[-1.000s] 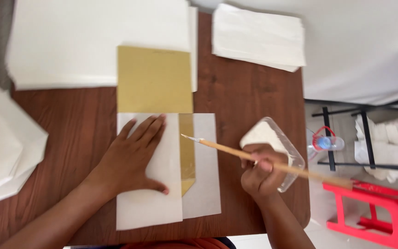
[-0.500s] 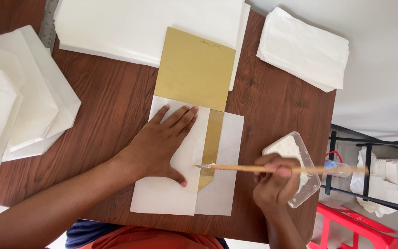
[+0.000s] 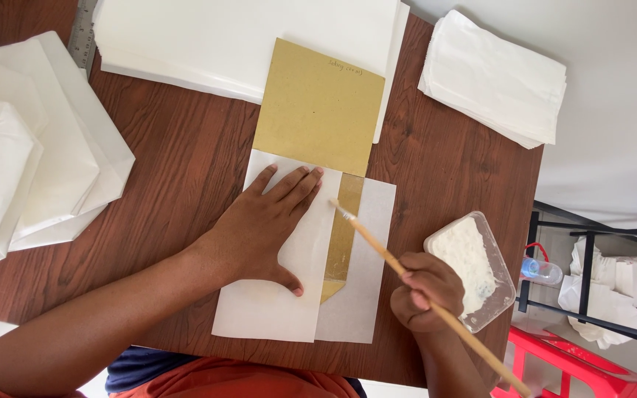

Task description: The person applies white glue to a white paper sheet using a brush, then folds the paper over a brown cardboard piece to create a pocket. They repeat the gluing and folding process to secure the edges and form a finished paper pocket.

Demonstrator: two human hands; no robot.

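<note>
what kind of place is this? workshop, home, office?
Likely a small hand-craft workspace for paper bags or envelopes: a wooden table with stacks of white paper, a paste tub, and a brush in the right hand.

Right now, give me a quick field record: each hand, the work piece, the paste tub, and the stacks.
left hand: flat on the folded white sheet
right hand: grip shut on the brush, tip at the sheet's edge
template: gold card under the sheet
tub: clear, white paste, beside the right hand
stacks: white bags top right, more bags left
</note>
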